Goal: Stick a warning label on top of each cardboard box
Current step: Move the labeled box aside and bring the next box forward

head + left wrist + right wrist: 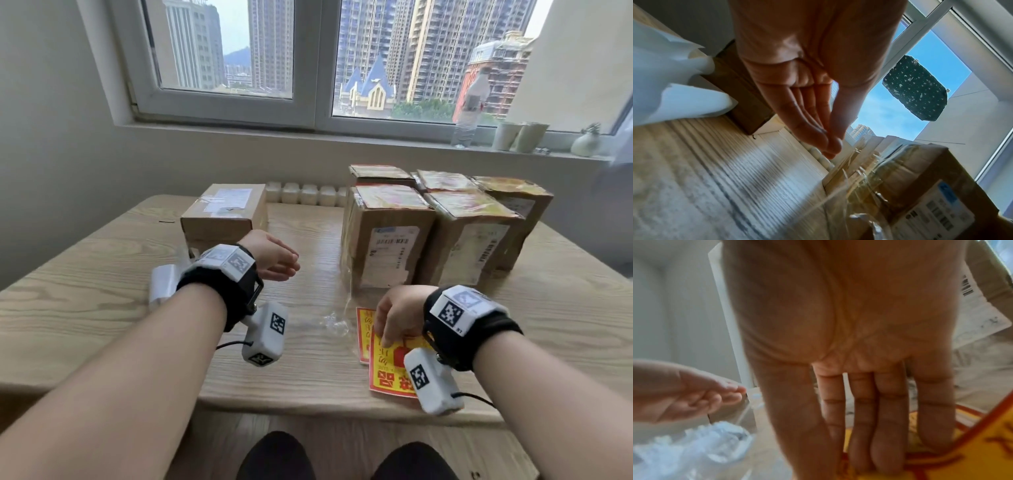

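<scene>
Near the table's (102, 260) front edge, the right hand (399, 317) pinched a yellow label (390, 371) off the stack, its long axis running front to back. Leftward, the unlabelled box (224, 212) lay nearer the left hand (274, 255), relaxed and empty.

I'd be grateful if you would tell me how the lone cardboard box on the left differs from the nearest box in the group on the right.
The lone box lies low and flat; the nearest grouped box stands tall on end. The lone box's top carries only a white shipping label, while the grouped box's top already bears a yellow-and-red warning label. The lone box stands apart; the grouped box sits close against its neighbours. Both are brown cardboard on the wooden table.
</scene>
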Available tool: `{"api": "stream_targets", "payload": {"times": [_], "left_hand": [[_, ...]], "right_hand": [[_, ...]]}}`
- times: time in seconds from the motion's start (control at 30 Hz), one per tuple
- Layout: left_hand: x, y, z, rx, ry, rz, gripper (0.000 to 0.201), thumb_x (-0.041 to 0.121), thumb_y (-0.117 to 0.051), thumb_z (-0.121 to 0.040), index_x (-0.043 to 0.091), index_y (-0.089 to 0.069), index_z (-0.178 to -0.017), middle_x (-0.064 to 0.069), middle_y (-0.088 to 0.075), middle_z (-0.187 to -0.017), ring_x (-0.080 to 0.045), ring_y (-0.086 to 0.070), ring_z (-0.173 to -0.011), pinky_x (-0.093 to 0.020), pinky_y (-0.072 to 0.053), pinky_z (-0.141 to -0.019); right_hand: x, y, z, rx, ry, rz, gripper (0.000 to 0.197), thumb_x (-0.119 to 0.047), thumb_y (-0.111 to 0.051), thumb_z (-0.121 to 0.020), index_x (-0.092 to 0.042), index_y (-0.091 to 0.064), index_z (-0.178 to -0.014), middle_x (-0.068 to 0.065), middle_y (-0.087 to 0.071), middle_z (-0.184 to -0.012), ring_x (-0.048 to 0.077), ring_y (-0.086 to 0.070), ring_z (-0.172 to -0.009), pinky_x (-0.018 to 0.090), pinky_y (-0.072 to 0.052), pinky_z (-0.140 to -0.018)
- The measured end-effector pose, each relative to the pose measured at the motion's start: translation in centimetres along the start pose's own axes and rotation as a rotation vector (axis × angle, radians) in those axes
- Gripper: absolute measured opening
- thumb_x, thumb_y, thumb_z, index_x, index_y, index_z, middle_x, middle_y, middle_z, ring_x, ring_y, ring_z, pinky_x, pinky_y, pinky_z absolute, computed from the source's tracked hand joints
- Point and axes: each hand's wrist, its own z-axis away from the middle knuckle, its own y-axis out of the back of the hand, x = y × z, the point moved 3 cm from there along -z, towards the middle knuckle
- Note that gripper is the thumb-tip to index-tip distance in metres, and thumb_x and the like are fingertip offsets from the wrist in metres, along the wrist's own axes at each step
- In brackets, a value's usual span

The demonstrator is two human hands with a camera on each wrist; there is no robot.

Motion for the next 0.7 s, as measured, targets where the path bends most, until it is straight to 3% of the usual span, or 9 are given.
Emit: {"api": "stream_targets", "payload": {"times": [0.07, 0.13, 0.3, 0.43, 0.6, 0.7], "left_hand": [[0.4, -1.2, 0.2, -0.074, 0.001, -0.018, 0.007, 0.001, -0.057, -0.092, 0.000, -0.063, -0.088, -0.014, -0.066, -0.081, -0.011, -0.065, -0.049, -0.020, -0.056, -0.053], [0.6, -2.3, 0.4, -0.130, 0.010, -0.040, 0.007, 0.001, -0.057, -0.093, 0.001, -0.062, -0.088, -0.013, -0.066, -0.082, -0.015, -0.064, -0.061, -0.020, -0.056, -0.054], [1.0, -3.9, 0.9, -0.199, 0.025, -0.082, 0.006, 0.004, -0.057, -0.093, 0.001, -0.063, -0.095, -0.012, -0.067, -0.085, -0.018, -0.064, -0.070, -0.021, -0.057, -0.056], [1.5, -3.9, 0.9, -0.182, 0.001, -0.104, 0.020, 0.004, -0.059, -0.092, -0.002, -0.063, -0.110, -0.012, -0.068, -0.088, -0.018, -0.065, -0.073, -0.022, -0.057, -0.058], [1.7, -3.4, 1.2, -0.156, -0.004, -0.092, 0.011, 0.002, -0.061, -0.090, -0.001, -0.064, -0.100, -0.012, -0.068, -0.085, -0.019, -0.065, -0.070, -0.023, -0.057, -0.057], [1.6, -3.1, 1.4, -0.131, -0.011, -0.097, 0.008, 0.001, -0.060, -0.090, 0.000, -0.064, -0.097, -0.013, -0.067, -0.084, -0.019, -0.064, -0.068, -0.023, -0.057, -0.055]], "right_hand": [[0.8, -0.2, -0.3, 0.050, -0.017, 0.072, 0.021, -0.018, -0.083, -0.071, -0.023, -0.070, -0.087, -0.005, -0.068, -0.083, 0.012, -0.062, -0.080, 0.022, -0.050, -0.065], [1.6, -0.2, -0.4, 0.088, -0.028, 0.038, 0.023, -0.019, -0.084, -0.070, -0.024, -0.069, -0.086, -0.003, -0.068, -0.090, 0.014, -0.063, -0.087, 0.023, -0.050, -0.069], [2.2, 0.3, 0.1, 0.145, 0.002, -0.022, 0.028, -0.015, -0.086, -0.067, -0.012, -0.075, -0.093, -0.001, -0.069, -0.082, 0.012, -0.061, -0.073, 0.025, -0.053, -0.067], [2.1, 1.1, 0.9, 0.209, 0.052, -0.098, 0.017, -0.017, -0.084, -0.071, -0.014, -0.074, -0.084, -0.003, -0.068, -0.076, 0.009, -0.061, -0.069, 0.021, -0.050, -0.058], [1.9, 1.2, 1.6, 0.215, 0.069, -0.106, 0.024, -0.020, -0.083, -0.073, -0.009, -0.074, -0.092, 0.002, -0.071, -0.083, 0.013, -0.063, -0.074, 0.026, -0.055, -0.069], [1.6, 1.4, 2.0, 0.202, 0.075, -0.153, 0.017, -0.017, -0.082, -0.074, -0.009, -0.072, -0.084, 0.001, -0.066, -0.070, 0.013, -0.059, -0.064, 0.024, -0.052, -0.061]]}}
